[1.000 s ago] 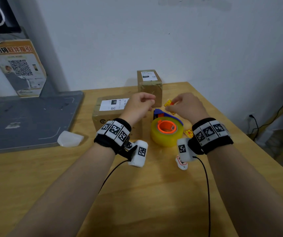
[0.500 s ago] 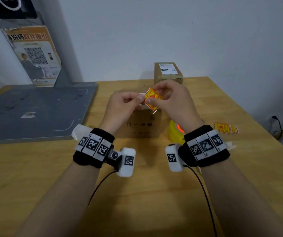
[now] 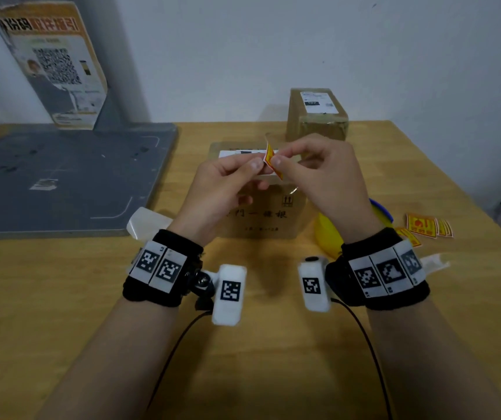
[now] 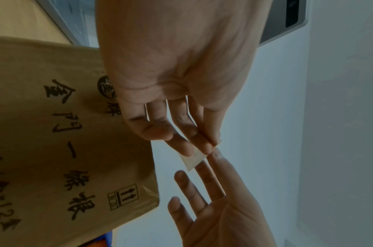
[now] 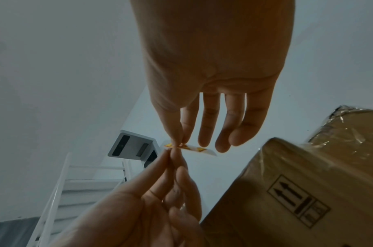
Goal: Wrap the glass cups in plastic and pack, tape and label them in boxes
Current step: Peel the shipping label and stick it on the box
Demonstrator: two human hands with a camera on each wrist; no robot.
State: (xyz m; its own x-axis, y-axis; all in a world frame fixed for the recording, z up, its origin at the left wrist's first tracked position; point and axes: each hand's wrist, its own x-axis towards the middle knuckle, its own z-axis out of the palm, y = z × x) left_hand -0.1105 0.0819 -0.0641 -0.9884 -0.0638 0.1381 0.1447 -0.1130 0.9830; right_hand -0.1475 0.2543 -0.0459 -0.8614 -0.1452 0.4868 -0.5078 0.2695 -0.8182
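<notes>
A small orange and yellow label sticker [image 3: 271,159] is held edge-on above the near cardboard box [image 3: 261,213]. My left hand [image 3: 255,168] pinches its left end between thumb and forefinger. My right hand [image 3: 280,161] pinches the other end, its other fingers spread. In the left wrist view the sticker's pale backing [image 4: 193,158] shows between the fingertips, beside the printed box [image 4: 65,133]. The right wrist view shows the sticker [image 5: 189,147] pinched by both hands above the box [image 5: 297,192]. No glass cup is in view.
A second taped box [image 3: 317,116] with a white label stands at the back by the wall. A yellow tape roll [image 3: 328,234] lies behind my right wrist, with several loose stickers [image 3: 422,225] to its right. A grey mat [image 3: 61,177] and a white plastic piece [image 3: 146,222] lie left.
Both hands have come from beside the tape roll to above the near box with the sticker. The sticker, flat to the camera half a second ago, now stands edge-on.
</notes>
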